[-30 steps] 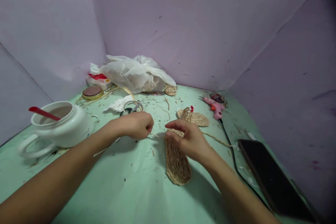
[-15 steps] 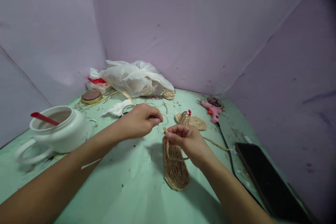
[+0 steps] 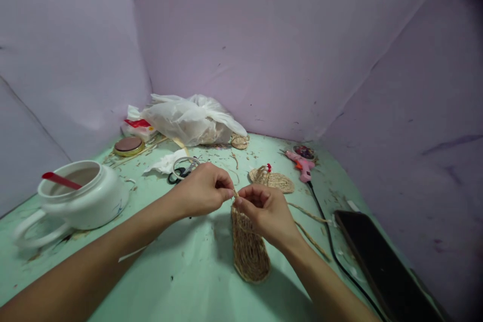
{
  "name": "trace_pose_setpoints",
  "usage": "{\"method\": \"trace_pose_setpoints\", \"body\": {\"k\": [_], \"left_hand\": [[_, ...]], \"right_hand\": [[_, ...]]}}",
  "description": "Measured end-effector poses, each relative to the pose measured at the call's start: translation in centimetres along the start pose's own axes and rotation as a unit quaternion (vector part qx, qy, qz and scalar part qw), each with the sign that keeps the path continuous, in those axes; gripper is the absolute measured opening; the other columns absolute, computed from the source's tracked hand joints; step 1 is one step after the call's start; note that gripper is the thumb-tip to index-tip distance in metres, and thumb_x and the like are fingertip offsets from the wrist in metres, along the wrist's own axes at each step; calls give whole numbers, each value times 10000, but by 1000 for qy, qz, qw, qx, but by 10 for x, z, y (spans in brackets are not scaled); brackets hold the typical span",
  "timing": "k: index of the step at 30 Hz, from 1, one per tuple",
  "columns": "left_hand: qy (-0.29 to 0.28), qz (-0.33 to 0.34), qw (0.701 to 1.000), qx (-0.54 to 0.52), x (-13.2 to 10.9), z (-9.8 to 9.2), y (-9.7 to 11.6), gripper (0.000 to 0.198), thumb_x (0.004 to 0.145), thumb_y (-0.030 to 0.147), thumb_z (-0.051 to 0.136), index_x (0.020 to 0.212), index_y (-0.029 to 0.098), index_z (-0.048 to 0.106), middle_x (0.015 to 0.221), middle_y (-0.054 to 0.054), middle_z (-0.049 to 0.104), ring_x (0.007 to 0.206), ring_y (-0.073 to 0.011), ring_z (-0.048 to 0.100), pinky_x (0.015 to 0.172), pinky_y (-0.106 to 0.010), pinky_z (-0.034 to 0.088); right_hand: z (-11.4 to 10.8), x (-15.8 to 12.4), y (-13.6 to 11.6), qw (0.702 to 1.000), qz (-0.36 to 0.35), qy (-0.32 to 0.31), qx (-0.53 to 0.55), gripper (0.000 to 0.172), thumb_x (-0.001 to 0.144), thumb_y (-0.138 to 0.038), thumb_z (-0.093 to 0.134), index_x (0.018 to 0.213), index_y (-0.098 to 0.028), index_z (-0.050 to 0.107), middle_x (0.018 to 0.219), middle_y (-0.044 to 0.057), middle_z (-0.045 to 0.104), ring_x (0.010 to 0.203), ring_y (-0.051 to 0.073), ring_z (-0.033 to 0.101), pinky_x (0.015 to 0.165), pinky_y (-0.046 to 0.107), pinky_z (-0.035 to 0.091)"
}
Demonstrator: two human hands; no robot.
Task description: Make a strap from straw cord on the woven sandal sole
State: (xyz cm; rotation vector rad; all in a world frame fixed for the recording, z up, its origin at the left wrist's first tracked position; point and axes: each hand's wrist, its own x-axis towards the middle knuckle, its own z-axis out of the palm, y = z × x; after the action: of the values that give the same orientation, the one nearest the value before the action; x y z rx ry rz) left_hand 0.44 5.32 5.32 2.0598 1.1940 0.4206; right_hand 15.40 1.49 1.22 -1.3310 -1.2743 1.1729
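Observation:
My left hand (image 3: 209, 188) and my right hand (image 3: 266, 211) meet at the middle of the table, fingertips almost touching. Between them a short bit of jute twine (image 3: 236, 194) is pinched by both. Right below lies a slipper-shaped sole of coiled twine (image 3: 251, 256), its far end partly hidden by my right hand. Loose twine (image 3: 314, 242) trails out to the right from behind that hand. Just beyond sits a finished-looking small twine slipper (image 3: 279, 182) with a strap and red and white beads.
A pink glue gun (image 3: 303, 165) with a black cord and a dark phone (image 3: 381, 261) lie at right. On the left stands a white pot (image 3: 90, 201) holding a red stick. Scissors (image 3: 176, 176), a ring, tissue (image 3: 165, 162), a round tin (image 3: 129, 146) and a plastic bag (image 3: 192, 118) lie farther back.
My left hand has come right and down to the twine end at my right fingertips and now pinches it too. The twine loop hanging over the sole has been drawn away.

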Motion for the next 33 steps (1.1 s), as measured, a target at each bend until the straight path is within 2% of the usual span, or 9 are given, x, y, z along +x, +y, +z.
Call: {"method": "trace_pose_setpoints", "body": {"k": [6, 8, 11, 14, 18, 22, 25, 29, 33], "left_hand": [[21, 0, 1000, -20, 1, -1, 1, 129, 643, 202, 539, 651, 122, 640, 575, -6, 587, 566, -114, 492, 557, -227, 372], [13, 3, 999, -33, 1, -3, 0, 124, 642, 203, 547, 657, 119, 638, 567, 1, 573, 563, -107, 483, 557, -222, 371], [-14, 9, 998, -57, 1, -4, -2, 148, 650, 247, 566, 677, 118, 634, 567, 11, 558, 556, -98, 464, 547, -214, 362], [-10, 4, 998, -62, 2, -2, -4, 213, 660, 327, 573, 641, 121, 623, 531, 25, 513, 525, -89, 424, 510, -208, 332], [-7, -41, 995, -90, 4, 2, -7, 259, 648, 375, 567, 584, 126, 599, 475, 39, 450, 469, -84, 382, 461, -214, 293], [-5, -74, 985, -155, 6, 3, -9, 210, 614, 339, 576, 575, 132, 587, 470, 32, 474, 475, -98, 426, 481, -227, 336], [18, -72, 982, -174, 5, 3, -9, 171, 597, 301, 572, 555, 136, 577, 451, 36, 461, 463, -93, 408, 473, -224, 326], [30, -79, 981, -173, 5, 3, -9, 150, 592, 280, 566, 543, 138, 571, 441, 39, 458, 452, -89, 402, 463, -223, 312], [28, -78, 982, -170, 6, 3, -10, 136, 588, 265, 563, 543, 138, 578, 431, 37, 461, 448, -90, 399, 459, -225, 307]], "right_hand": [[0, -1, 1, 1000, -3, -10, 12, 59, 623, -209, 639, 640, -162, 608, 511, -35, 540, 446, 77, 436, 434, 210, 330], [0, -1, 3, 1000, -20, 2, -20, 64, 642, -226, 636, 646, -165, 613, 522, -26, 561, 453, 85, 459, 442, 216, 350], [-3, -3, 4, 987, -100, 36, -118, 64, 684, -230, 613, 666, -172, 632, 592, 4, 629, 524, 117, 545, 515, 245, 418], [-5, -6, 5, 957, -198, 59, -202, 72, 713, -187, 576, 691, -179, 644, 651, 13, 663, 598, 139, 595, 594, 268, 451], [-4, -9, 6, 936, -243, 76, -242, 87, 718, -166, 562, 712, -188, 645, 664, 10, 668, 609, 144, 606, 595, 265, 456], [-3, -6, 6, 948, -226, 68, -213, 97, 717, -165, 556, 734, -186, 650, 690, 19, 675, 634, 147, 615, 621, 269, 475], [-2, -4, 4, 975, -162, 42, -145, 101, 697, -177, 571, 763, -169, 647, 709, 32, 676, 644, 145, 621, 630, 267, 493], [-1, -3, -1, 994, -78, 21, -70, 114, 655, -225, 607, 734, -149, 637, 664, 37, 659, 592, 138, 599, 557, 249, 478], [-1, -3, -3, 997, -66, 9, -44, 133, 658, -263, 596, 695, -143, 642, 588, 17, 613, 522, 110, 531, 487, 225, 417]]}}
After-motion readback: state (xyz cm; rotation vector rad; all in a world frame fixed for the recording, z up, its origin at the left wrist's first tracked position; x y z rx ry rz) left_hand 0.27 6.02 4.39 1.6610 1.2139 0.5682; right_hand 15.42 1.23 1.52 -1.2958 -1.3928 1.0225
